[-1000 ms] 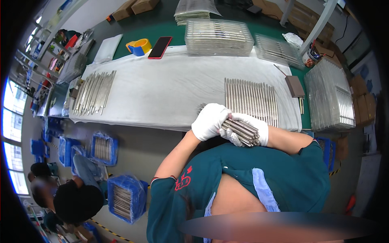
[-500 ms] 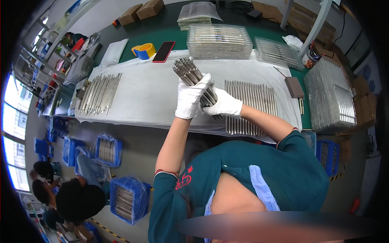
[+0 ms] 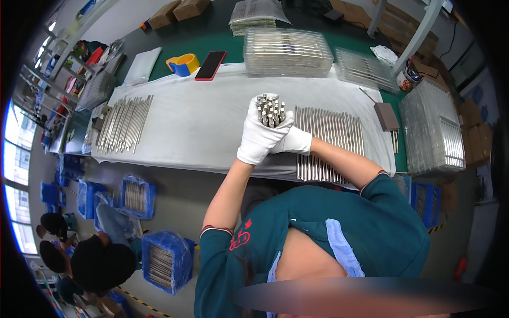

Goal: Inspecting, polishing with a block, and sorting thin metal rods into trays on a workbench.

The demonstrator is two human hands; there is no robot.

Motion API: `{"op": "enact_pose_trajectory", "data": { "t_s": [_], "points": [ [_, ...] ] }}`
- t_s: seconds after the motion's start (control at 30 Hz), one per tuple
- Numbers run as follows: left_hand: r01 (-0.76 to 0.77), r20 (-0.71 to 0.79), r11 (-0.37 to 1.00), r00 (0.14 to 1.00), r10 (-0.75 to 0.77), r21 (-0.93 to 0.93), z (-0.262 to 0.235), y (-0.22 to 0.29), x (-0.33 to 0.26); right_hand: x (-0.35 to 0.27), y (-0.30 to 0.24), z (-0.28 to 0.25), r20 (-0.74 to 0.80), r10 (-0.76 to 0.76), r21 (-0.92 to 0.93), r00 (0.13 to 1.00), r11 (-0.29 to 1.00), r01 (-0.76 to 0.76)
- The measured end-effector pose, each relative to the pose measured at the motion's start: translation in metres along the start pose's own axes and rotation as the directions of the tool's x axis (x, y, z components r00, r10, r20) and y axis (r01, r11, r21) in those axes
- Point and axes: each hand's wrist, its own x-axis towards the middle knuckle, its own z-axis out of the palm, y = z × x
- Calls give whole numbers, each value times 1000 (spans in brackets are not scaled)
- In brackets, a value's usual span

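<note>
Left hand and right hand, white-gloved, closed around a bundle of cylindrical metal rods, ends facing up, above the creased pale cloth. On the cloth's right side, shiny slender rods lie in a parallel row.

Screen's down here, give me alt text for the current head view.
Gloved left hand and right hand clasp a bundle of metal rods, ends facing the camera, over a pale cloth. A loose group of rods lies at the cloth's left, a neat row of rods at its right; beyond sit a phone and clear plastic trays.
</note>
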Motion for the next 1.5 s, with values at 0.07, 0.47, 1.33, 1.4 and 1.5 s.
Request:
{"op": "enact_pose_trajectory", "data": {
  "t_s": [0.07,0.47,1.33,1.4,1.5],
  "points": [
    [-91,-69,986,992,101,140,2,-4,0,1,-2,0,-1,-14,-12,1000,1000,14],
    [-64,-27,996,997,65,54,5,-5,0,-16,-39,-35,144,220,-470,965,873,-129],
    [69,6,987,998,-69,-144,-1,2,17,-85,-89,-181,-619,-16,-454,785,823,-341],
    [38,-3,994,999,-38,-100,0,-2,18,-37,-125,-145,-354,-114,-387,928,921,-35],
    [-89,38,995,995,90,-47,-1,1,20,16,-161,-97,94,-356,-594,930,730,339]
  ]
}}
